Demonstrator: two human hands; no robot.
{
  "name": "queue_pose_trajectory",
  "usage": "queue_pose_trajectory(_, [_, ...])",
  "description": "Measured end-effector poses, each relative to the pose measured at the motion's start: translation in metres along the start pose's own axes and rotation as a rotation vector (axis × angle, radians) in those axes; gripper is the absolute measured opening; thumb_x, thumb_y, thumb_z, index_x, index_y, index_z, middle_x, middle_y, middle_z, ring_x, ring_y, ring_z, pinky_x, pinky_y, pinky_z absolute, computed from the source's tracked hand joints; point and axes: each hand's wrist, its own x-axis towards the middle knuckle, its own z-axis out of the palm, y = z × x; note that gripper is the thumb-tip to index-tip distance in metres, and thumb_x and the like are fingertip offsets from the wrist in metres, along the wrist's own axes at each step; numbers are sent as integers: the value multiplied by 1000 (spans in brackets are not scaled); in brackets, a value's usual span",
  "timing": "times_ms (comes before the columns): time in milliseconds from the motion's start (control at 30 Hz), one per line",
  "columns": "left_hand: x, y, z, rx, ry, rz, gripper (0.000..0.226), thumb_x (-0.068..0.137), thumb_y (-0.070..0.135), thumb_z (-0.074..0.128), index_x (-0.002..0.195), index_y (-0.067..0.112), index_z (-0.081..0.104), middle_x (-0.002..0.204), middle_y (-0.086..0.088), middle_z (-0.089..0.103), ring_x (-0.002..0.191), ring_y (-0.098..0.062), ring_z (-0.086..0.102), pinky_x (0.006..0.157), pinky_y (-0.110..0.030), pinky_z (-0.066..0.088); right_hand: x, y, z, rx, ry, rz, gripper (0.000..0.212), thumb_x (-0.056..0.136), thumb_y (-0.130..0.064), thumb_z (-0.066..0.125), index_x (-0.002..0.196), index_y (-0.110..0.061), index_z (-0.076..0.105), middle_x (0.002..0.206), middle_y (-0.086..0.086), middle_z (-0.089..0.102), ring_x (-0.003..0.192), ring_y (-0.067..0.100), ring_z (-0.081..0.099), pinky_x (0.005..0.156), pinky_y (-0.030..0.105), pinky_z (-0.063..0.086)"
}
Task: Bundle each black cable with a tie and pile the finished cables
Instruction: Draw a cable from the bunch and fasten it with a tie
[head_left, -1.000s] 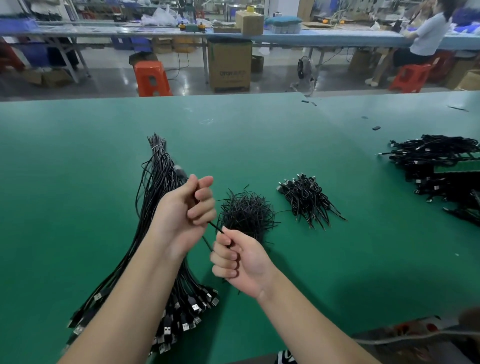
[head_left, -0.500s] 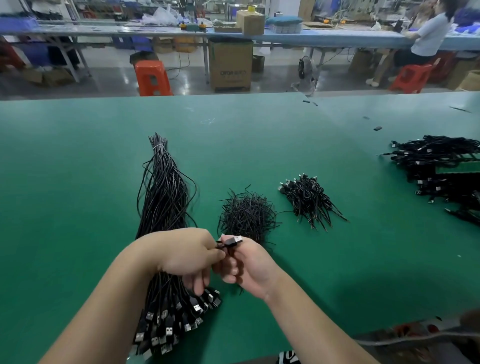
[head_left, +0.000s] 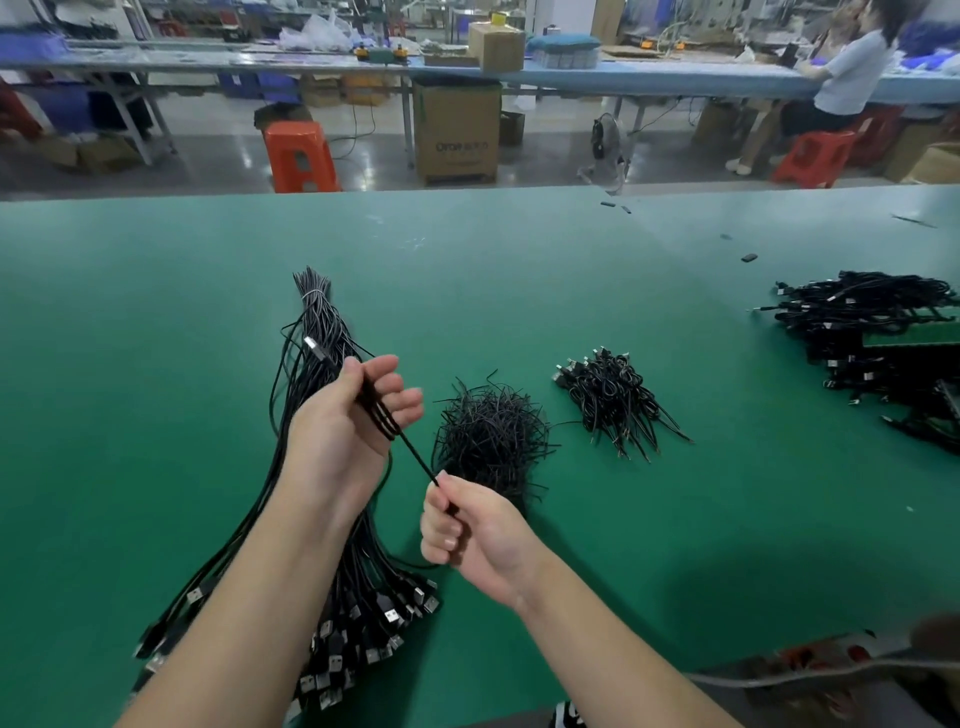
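Observation:
My left hand (head_left: 348, 421) holds a folded black cable (head_left: 376, 410) across its palm, thumb over the loops, fingers partly straight; a metal plug sticks out past the thumb. My right hand (head_left: 467, 525) pinches the same cable's free end, pulled taut between both hands. Under my left forearm lies a long bunch of loose black cables (head_left: 311, 332) with USB plugs near the table's front. A heap of black ties (head_left: 488, 436) sits just beyond my right hand. A small pile of bundled cables (head_left: 613, 395) lies to its right.
The green table (head_left: 156, 312) stretches wide. A larger heap of black cables (head_left: 872, 322) lies at the right edge. Small black bits are scattered at the far right. Beyond the table stand an orange stool (head_left: 298, 156), a cardboard box (head_left: 457, 135) and a seated person (head_left: 847, 78).
My left hand rose from low beside the right and turned palm up, with the cable folded in loops. My right hand slid along the cable to its free end.

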Motion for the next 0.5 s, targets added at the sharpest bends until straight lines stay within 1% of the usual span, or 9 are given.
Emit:
queue_pose_trajectory(33, [0, 7, -1, -66, -64, -72, 38, 106, 30, 38, 88, 10, 65, 67, 4, 54, 47, -10, 51, 44, -21, 44, 0, 0, -2, 56, 4, 16, 35, 103, -31, 48, 70, -19, 53, 60, -3, 26, 55, 14, 26, 53, 25, 32])
queue_pose_trajectory(67, [-2, 13, -3, -91, -162, -152, 36, 103, 30, 42, 82, 13, 66, 63, 7, 45, 41, -6, 40, 39, -20, 35, 0, -1, -4, 119, 0, 28, 36, 103, -30, 48, 69, -19, 52, 59, -3, 26, 54, 13, 26, 52, 25, 31])
queue_pose_trajectory(133, [-9, 23, -12, 35, -398, -295, 33, 98, 29, 46, 79, 13, 69, 60, 7, 40, 38, -4, 32, 38, -19, 26, 1, -7, -6, 224, -22, 43, 35, 102, -29, 49, 69, -18, 53, 57, -5, 28, 52, 12, 27, 50, 24, 31])
queue_pose_trajectory(200, [-14, 33, -22, 405, -644, -385, 35, 98, 27, 49, 87, 4, 72, 56, 2, 43, 40, -8, 30, 40, -20, 23, 2, -15, -6, 250, -36, 46, 34, 100, -30, 50, 68, -18, 55, 55, -6, 32, 51, 10, 29, 47, 23, 31])
queue_pose_trajectory(267, [-17, 41, -26, 817, -804, -460, 39, 101, 29, 49, 98, 0, 74, 60, -5, 53, 44, -13, 31, 42, -20, 25, 3, -24, -5, 229, -57, 41, 33, 100, -32, 52, 70, -19, 57, 56, -7, 35, 49, 8, 30, 45, 21, 31])
queue_pose_trajectory(333, [-20, 42, -25, 1096, -796, -503, 38, 105, 28, 45, 104, 2, 74, 71, -9, 67, 44, -15, 35, 45, -23, 29, 2, -30, -3, 228, -90, 44, 31, 99, -33, 53, 73, -19, 58, 57, -8, 35, 46, 6, 27, 42, 19, 28])
queue_pose_trajectory(400, [-21, 38, -20, 1312, -688, -490, 38, 108, 28, 43, 103, 4, 72, 75, -11, 74, 45, -17, 46, 51, -27, 40, 1, -34, 2, 171, -124, 24, 30, 100, -32, 51, 75, -18, 59, 58, -8, 33, 45, 6, 24, 41, 19, 25])
queue_pose_trajectory(433, [-22, 35, -18, 1407, -634, -484, 39, 108, 30, 42, 101, 4, 71, 74, -9, 75, 49, -17, 57, 57, -29, 48, 1, -34, 5, 134, -132, 8, 29, 101, -31, 51, 76, -18, 60, 58, -8, 33, 46, 6, 24, 41, 19, 24])
queue_pose_trajectory(500, [-21, 30, -15, 1530, -564, -453, 37, 107, 32, 43, 103, 5, 68, 82, -2, 77, 72, -15, 73, 77, -33, 59, -1, -36, 9, 83, -137, -24, 27, 100, -30, 51, 77, -19, 60, 59, -7, 33, 46, 7, 22, 41, 19, 21])
